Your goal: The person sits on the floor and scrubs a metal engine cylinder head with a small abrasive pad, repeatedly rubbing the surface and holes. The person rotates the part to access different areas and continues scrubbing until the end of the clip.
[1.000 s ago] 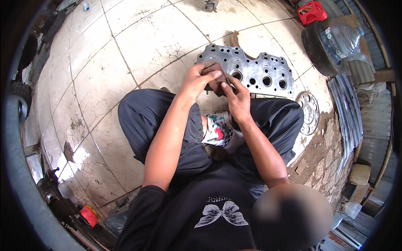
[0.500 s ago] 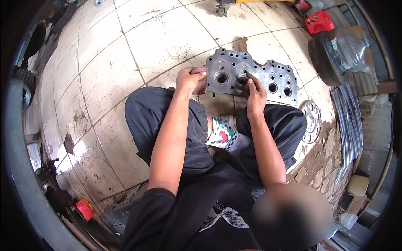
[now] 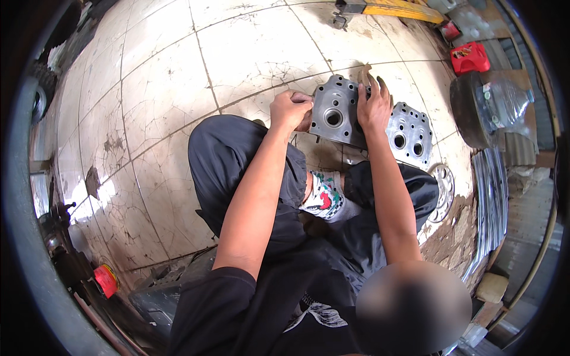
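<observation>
A grey metal cylinder head (image 3: 336, 127) with round bores and many small holes lies in front of my folded legs. My left hand (image 3: 289, 110) is closed at its left end, the fingers curled around a flat brown piece (image 3: 304, 123). Most of that piece is hidden, so its kind does not show. Over the middle of the cylinder head is my right hand (image 3: 374, 108), fingers extended and apart, with nothing held. It covers part of the metal; whether it rests on the surface is hard to tell.
A round metal plate with holes (image 3: 441, 193) lies beside my right knee. Further right are a tire (image 3: 466, 107), a red jug (image 3: 469, 57) and corrugated sheets (image 3: 490, 196). A yellow jack-like tool (image 3: 398, 10) is at the far edge; a red can (image 3: 106, 280) stands lower left.
My right hand has gone from pointing at a bore to lying spread over the middle of the cylinder head. My left hand stays at its left end. The whole view has shifted.
</observation>
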Demonstrator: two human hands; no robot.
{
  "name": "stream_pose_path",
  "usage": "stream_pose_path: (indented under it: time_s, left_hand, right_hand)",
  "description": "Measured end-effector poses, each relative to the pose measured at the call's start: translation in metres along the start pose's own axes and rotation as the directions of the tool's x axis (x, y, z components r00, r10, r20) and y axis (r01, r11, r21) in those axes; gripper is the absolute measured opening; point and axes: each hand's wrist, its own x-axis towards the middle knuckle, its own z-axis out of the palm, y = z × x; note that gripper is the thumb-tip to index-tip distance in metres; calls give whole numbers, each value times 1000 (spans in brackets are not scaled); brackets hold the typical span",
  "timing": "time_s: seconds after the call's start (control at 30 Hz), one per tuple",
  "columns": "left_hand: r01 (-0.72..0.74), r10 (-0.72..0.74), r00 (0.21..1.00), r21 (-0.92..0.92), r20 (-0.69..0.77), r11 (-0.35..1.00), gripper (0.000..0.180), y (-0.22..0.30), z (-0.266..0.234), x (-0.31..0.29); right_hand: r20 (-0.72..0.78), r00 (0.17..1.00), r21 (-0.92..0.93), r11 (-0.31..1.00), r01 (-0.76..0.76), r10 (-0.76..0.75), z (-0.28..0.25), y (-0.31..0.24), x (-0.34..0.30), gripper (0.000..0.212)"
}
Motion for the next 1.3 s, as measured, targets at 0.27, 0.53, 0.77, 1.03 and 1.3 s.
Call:
stream_pose_path:
  time_s: [0.27,0.53,0.77,1.03,1.3]
  left_hand:
    - [130,-129,991,53,-21,990,23,-2,-2,4]
    - [61,-35,991,200,-129,978,27,8,4,-6]
    - [44,-8,990,255,-142,966,25,4,9,-17]
    - [30,12,988,267,-154,963,25,1,11,-16]
    - [24,25,979,231,-203,973,24,5,14,-9]
  right_hand:
    - [295,937,75,973,-219,189,-10,-10,-1,47]
    - [290,939,43,978,-203,182,-13,-16,-1,45]
    - [292,938,45,977,-210,188,-13,-11,-2,44]
    - [289,940,47,978,-202,180,-13,-12,-2,45]
    - [269,946,30,980,-194,179,-15,-19,-2,45]
